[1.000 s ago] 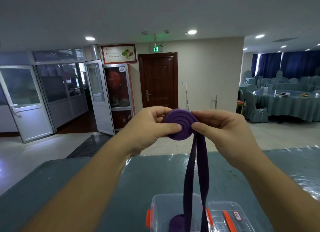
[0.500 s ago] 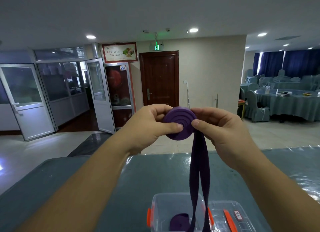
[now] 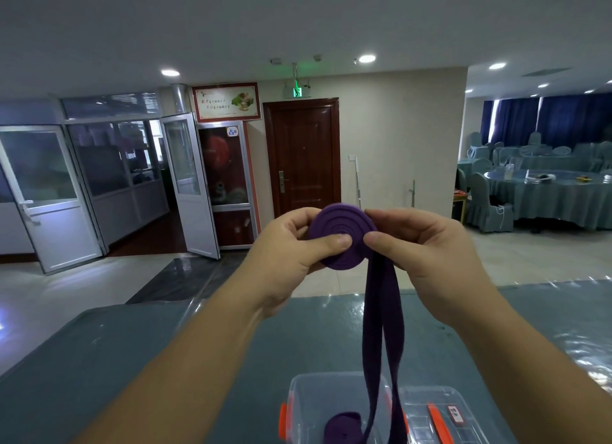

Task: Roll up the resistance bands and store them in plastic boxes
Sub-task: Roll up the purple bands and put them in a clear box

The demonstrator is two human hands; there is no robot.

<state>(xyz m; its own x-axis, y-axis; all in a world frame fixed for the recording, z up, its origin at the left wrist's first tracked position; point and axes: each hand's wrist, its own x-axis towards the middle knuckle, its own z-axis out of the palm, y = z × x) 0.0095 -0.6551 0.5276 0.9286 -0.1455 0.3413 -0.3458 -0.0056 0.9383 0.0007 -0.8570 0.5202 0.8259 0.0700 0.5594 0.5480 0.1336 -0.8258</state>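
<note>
Head view: both hands' grip pinches purple band coil [image 3: 342,236] edges above box [image 3: 299,390].

The band [image 3: 342,236] is solid purple, its coil showing concentric rings — and so is the roll [image 3: 342,427] in the clear box [image 3: 298,390], which has orange latches [image 3: 283,422]. The table [image 3: 165,361] wears glossy teal. Behind: a dark reddish-brown door [image 3: 303,155], deep blue curtains [image 3: 546,116] — and a green-lit sign [image 3: 297,92].

A dark wooden door [image 3: 303,155] stands at centre, open glass doors [image 3: 188,185] at left, a cloth-covered round table [image 3: 549,195] with chairs [image 3: 486,202] at right.
</note>
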